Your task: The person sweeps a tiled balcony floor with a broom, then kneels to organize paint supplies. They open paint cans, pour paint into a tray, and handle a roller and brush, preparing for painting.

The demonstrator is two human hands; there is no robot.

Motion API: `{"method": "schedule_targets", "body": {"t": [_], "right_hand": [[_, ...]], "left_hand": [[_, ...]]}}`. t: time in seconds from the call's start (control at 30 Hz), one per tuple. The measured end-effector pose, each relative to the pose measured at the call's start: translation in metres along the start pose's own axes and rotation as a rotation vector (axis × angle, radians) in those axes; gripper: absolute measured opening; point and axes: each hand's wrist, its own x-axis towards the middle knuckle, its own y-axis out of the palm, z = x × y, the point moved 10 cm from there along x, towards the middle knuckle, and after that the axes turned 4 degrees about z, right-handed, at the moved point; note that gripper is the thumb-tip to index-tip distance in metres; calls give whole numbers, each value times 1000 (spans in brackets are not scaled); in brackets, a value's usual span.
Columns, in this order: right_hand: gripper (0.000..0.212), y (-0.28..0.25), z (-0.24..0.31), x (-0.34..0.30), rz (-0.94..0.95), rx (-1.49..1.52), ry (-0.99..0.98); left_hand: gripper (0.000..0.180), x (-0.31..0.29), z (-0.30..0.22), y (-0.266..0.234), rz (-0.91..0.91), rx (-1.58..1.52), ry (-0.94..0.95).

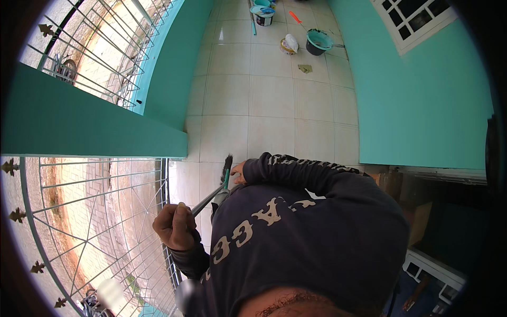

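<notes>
My left hand [176,226] is closed around the grey handle of a broom [207,201], with the thumb on top of its end. The handle slants down and away to a green head [227,178] with dark bristles [227,160] over the tiles, close in front of my body. My right arm bends across my chest, and my right hand [239,172] lies just to the right of the broom's head. Its fingers are partly hidden by the sleeve and body, so their grip does not show.
Ahead on the tiled floor [272,100] stand a black bucket with a teal rim [319,43], a small tub with a white bag [289,45] and another paint bucket [264,19]. A flat greenish piece [304,68] lies nearer. Teal walls [422,100] and a metal grille [100,211] flank me.
</notes>
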Motion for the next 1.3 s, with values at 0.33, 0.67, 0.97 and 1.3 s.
{"method": "schedule_targets", "body": {"t": [0.33, 0.67, 0.97, 1.3], "right_hand": [[30, -32, 161, -140, -312, -96, -499], [32, -15, 136, -154, -220, -168, -419], [31, -113, 50, -180, -198, -246, -476], [32, -293, -85, -251, -325, -72, -475]], "left_hand": [[24, 3, 46, 86, 488, -178, -438], [30, -24, 37, 104, 543, -34, -412], [22, 80, 22, 203, 416, -19, -228], [17, 251, -13, 349, 455, 93, -338]]}}
